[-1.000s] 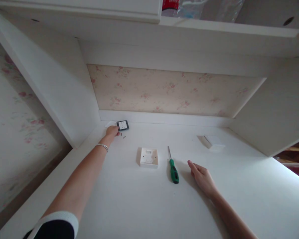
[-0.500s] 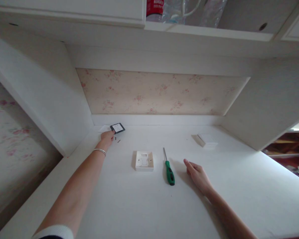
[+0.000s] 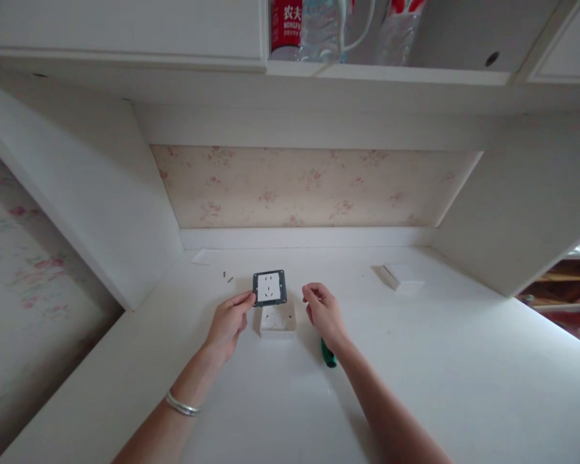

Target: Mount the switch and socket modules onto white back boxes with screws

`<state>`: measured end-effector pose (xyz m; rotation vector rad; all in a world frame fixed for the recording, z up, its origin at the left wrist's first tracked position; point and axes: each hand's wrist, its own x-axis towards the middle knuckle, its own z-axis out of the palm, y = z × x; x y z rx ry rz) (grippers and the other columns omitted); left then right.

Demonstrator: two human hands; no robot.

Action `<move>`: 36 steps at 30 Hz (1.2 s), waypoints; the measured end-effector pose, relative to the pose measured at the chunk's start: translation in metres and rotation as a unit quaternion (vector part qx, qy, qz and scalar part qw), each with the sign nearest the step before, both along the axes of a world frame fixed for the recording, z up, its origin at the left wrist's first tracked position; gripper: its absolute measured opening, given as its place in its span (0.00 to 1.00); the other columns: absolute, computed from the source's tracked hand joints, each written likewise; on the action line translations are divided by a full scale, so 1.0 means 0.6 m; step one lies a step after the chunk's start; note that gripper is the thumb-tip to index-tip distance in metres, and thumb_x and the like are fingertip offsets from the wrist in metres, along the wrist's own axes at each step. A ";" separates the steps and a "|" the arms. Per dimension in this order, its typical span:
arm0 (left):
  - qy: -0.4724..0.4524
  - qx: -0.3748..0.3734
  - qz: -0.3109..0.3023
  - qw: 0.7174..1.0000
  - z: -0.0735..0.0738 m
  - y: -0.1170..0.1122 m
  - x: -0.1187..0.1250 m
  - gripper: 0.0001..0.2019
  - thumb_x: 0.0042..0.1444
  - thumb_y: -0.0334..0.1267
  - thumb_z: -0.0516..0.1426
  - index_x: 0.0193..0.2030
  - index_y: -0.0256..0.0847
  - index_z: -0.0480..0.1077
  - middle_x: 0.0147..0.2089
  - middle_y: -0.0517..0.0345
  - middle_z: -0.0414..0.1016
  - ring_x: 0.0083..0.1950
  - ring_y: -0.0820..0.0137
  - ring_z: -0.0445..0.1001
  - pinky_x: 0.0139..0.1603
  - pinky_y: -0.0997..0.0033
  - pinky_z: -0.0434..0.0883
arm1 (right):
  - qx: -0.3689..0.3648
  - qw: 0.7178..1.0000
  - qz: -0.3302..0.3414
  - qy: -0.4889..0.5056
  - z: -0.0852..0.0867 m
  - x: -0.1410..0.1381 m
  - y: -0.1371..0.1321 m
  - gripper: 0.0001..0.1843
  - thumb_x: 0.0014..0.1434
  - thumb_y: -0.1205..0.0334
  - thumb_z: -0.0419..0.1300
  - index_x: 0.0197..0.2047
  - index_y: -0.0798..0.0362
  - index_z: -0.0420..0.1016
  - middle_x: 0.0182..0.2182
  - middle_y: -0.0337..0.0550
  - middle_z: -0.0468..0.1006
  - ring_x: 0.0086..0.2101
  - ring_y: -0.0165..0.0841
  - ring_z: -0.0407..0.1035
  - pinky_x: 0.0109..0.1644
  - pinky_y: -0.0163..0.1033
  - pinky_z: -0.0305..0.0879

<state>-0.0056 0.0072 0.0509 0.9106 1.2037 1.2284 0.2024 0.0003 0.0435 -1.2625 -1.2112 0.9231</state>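
Observation:
My left hand (image 3: 228, 321) pinches the left edge of a dark-framed socket module (image 3: 269, 287) with a white face, holding it just above the back of a white socket box (image 3: 277, 322) that lies on the white desk (image 3: 280, 399). My right hand (image 3: 323, 310) hovers right of the box with its fingers loosely curled and holds nothing. A green-handled screwdriver (image 3: 328, 354) lies under my right wrist, mostly hidden. Two small dark screws (image 3: 227, 277) lie at the back left.
A white cover plate (image 3: 402, 277) lies at the back right, and a white scrap (image 3: 205, 256) at the back left. White cabinet sides wall in both ends of the desk. Bottles (image 3: 299, 26) stand on the shelf overhead.
My left hand picked up the socket module from the back left and carried it to the white box. My right hand moved left over the screwdriver.

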 end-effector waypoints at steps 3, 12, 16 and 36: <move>0.018 0.009 -0.012 1.000 -0.006 -0.010 0.009 0.25 0.41 0.48 0.65 0.45 0.37 0.76 0.23 0.64 0.66 0.16 0.84 0.45 0.17 0.76 0.41 | -0.018 0.999 0.040 -0.005 -0.009 -0.006 -0.013 0.20 0.55 0.47 0.56 0.46 0.50 0.71 0.31 0.39 0.73 0.19 0.26 0.61 0.17 0.32 0.56; 0.054 0.043 -0.037 0.997 -0.018 -0.011 0.008 0.28 0.44 0.52 0.63 0.49 0.36 0.74 0.28 0.59 0.71 0.18 0.83 0.46 0.19 0.76 0.42 | -0.031 0.989 0.132 -0.066 -0.014 -0.001 -0.027 0.25 0.58 0.50 0.54 0.54 0.53 0.71 0.18 0.34 0.69 0.19 0.27 0.62 0.23 0.33 0.61; 0.083 0.045 -0.054 0.994 -0.020 -0.013 0.007 0.27 0.46 0.52 0.62 0.49 0.35 0.74 0.27 0.59 0.69 0.19 0.81 0.48 0.19 0.77 0.44 | -0.034 0.991 0.116 -0.065 -0.022 0.000 -0.022 0.24 0.56 0.52 0.56 0.53 0.53 0.72 0.22 0.36 0.71 0.22 0.27 0.63 0.28 0.34 0.62; 0.326 0.150 -0.156 0.920 -0.030 -0.015 -0.004 0.21 0.57 0.51 0.50 0.44 0.38 0.77 0.35 0.58 0.79 0.36 0.65 0.73 0.36 0.74 0.63 | -0.086 0.980 0.169 -0.063 -0.004 0.015 -0.033 0.17 0.53 0.51 0.58 0.33 0.57 0.79 0.22 0.38 0.71 0.26 0.29 0.61 0.33 0.34 0.57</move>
